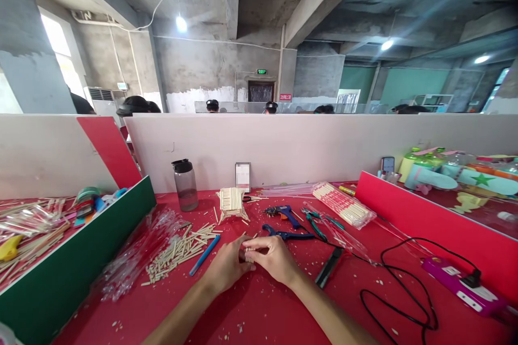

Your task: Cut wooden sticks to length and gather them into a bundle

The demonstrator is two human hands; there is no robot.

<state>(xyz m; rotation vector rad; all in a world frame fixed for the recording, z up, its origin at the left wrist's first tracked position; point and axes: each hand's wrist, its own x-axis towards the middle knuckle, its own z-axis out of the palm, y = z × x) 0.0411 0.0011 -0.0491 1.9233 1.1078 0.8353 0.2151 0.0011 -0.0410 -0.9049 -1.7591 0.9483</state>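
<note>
Tabletop [259, 315]: red, smooth, flecked with pale chips.
Packet [343, 206]: clear plastic, filled with slim sticks, beyond your right hand [275, 256].
Bottle [185, 183]: see-through, black-lidded, liquid in its lower part.
Fingers: yours, right and left hand [229, 264], pinching one piece together.
Stick piece [250, 253]: pale, small, between your fingertips, partly hidden.

- On the table [251, 310], we are seeing a bottle [185, 186] left of the stick model [232, 203].
- Left of our left hand [229, 265], we are finding a pen [205, 255], then loose sticks [180, 253].
- Far right, we are noting a power strip [463, 287].
</note>
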